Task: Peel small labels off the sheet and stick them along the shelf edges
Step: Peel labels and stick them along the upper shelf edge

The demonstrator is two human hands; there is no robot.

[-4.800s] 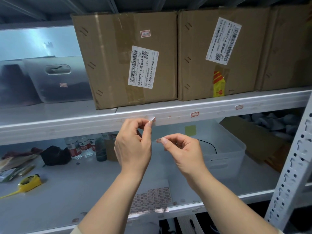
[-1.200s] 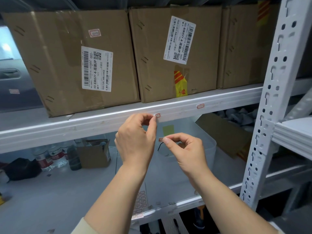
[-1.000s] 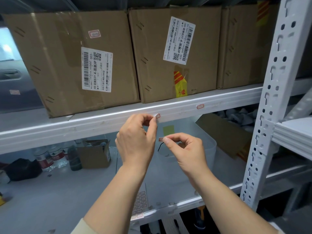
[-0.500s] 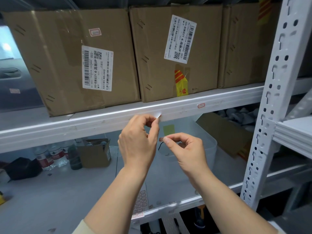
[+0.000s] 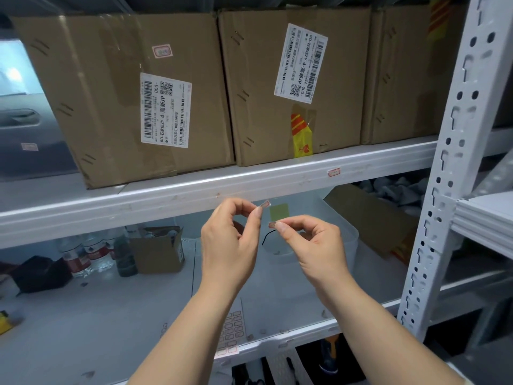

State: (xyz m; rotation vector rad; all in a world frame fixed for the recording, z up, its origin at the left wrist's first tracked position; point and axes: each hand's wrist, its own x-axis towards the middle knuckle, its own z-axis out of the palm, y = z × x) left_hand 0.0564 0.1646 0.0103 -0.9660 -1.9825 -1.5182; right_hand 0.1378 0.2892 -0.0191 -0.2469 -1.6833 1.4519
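Observation:
My left hand (image 5: 231, 243) pinches a small red-bordered label (image 5: 265, 203) between thumb and forefinger, just below the white shelf edge (image 5: 194, 195). My right hand (image 5: 311, 243) pinches a second small label (image 5: 272, 224) a little lower and to the right. Another label (image 5: 334, 172) is stuck on the shelf edge further right. The label sheet (image 5: 231, 332) lies on the lower shelf, partly hidden behind my left forearm.
Cardboard boxes (image 5: 133, 95) stand on the upper shelf. A white perforated upright (image 5: 449, 162) rises at the right. A clear plastic bin (image 5: 319, 240) sits behind my hands, with bottles (image 5: 88, 251) and a small carton (image 5: 158, 248) at the left.
My left hand has come down off the shelf edge with its label still pinched. My right hand has barely moved. The view has shifted right since the oldest frame.

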